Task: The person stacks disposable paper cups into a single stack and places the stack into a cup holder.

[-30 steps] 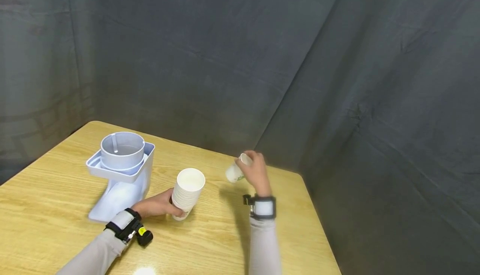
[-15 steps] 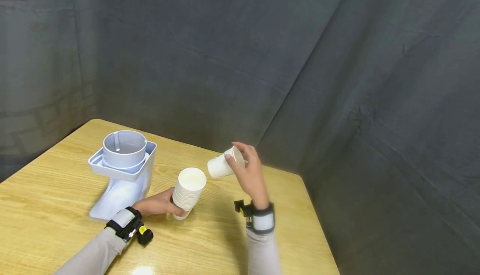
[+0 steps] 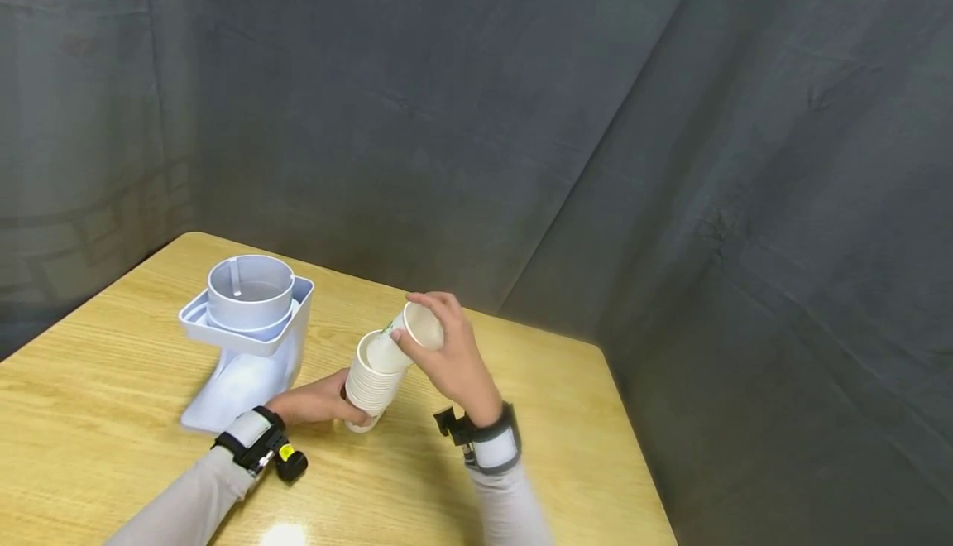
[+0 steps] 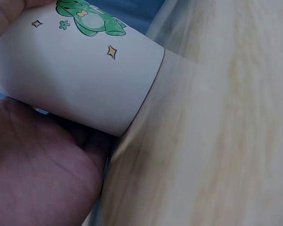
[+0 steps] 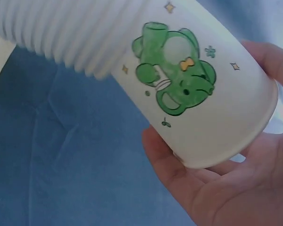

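My left hand (image 3: 316,403) grips a stack of white paper cups (image 3: 370,390) low down, and the stack leans slightly with its mouths up. In the left wrist view the bottom cup (image 4: 75,80) shows a green cartoon print, its base edge close to the wood. My right hand (image 3: 456,360) holds a single paper cup (image 3: 424,327) near its rim, thumb on one side and fingers on the other. That cup is tilted, its base inside the mouth of the stack. A green cartoon elephant (image 5: 179,70) is on its wall in the right wrist view, beside the stacked rims.
A pale blue-white plastic stand (image 3: 246,380) is left of the stack, with a square tray and a round open cylinder (image 3: 251,291) on top. The wooden table (image 3: 566,430) ends at dark grey curtains (image 3: 447,116) behind and to the right.
My right hand has moved left with the single cup, turning its base toward the stack and putting it into the top cup. My left hand and the stack have stayed almost still.
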Action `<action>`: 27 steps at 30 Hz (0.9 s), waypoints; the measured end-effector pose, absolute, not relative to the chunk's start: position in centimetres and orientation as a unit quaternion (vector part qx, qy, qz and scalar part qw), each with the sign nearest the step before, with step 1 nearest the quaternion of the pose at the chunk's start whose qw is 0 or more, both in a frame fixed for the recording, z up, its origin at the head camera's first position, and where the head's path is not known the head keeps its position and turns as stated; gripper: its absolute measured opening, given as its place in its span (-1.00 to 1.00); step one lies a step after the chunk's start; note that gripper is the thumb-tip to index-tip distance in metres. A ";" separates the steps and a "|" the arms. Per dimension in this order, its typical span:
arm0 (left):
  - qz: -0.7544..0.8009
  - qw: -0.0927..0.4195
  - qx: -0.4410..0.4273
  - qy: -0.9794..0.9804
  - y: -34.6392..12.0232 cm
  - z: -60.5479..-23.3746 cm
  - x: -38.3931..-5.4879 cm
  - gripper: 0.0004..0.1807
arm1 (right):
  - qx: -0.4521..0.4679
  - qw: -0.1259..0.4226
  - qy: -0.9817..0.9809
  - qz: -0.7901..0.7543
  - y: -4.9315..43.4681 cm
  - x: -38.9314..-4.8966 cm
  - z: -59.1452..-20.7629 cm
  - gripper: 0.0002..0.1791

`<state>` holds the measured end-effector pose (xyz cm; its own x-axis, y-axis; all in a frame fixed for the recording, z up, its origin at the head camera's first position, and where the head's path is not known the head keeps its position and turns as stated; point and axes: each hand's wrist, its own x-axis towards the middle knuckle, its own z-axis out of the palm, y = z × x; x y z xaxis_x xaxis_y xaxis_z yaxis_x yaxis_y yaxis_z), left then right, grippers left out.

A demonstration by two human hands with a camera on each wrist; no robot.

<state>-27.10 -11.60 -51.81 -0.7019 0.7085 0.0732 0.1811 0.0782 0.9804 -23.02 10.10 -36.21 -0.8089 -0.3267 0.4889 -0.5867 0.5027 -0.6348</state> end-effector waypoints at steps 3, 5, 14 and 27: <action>0.602 0.220 0.319 0.698 -11.5 -51.8 -27.1 -0.25 | 0.286 0.146 -0.855 0.408 9.6 -23.0 -36.6 -0.45; 0.603 0.221 0.319 0.697 -11.5 -51.8 -27.1 -0.24 | 0.298 0.138 -0.855 0.401 9.4 -23.1 -36.8 -0.45; 0.609 0.217 0.334 0.686 -11.4 -51.8 -27.0 -0.27 | 0.334 0.106 -0.863 0.363 8.3 -23.1 -37.5 -0.44; 0.602 0.213 0.329 0.696 -11.6 -51.8 -26.7 -0.34 | 0.353 0.077 -0.897 0.254 7.3 -22.8 -38.4 -0.43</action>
<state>-26.67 -11.64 -51.76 -0.6935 0.7135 0.1001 0.2011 0.0582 0.9778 -22.81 7.35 -38.39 -0.7389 -0.5946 0.3171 -0.6725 0.6213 -0.4022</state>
